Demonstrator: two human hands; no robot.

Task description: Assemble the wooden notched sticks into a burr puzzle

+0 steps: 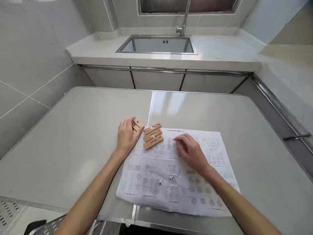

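My left hand (127, 136) rests at the upper left corner of a printed sheet, its thumb and fingers curled around light notched wooden pieces (136, 125). Part of those pieces is hidden by the hand. Just right of its thumb, three more notched wooden pieces (153, 142) lie side by side at a slant on the paper. My right hand (192, 151) is over the upper middle of the sheet (210, 202). Its fingers are curled in, with the tips close together near the printed diagrams, and nothing shows in them.
The sheet lies across the seam of a grey folding table (80, 130). Two small dark-and-white bits (160, 181) sit on the paper. Beyond the table is a white counter (215, 49) with a sink (156, 45) and a faucet (182, 29). Tiled walls stand at the left.
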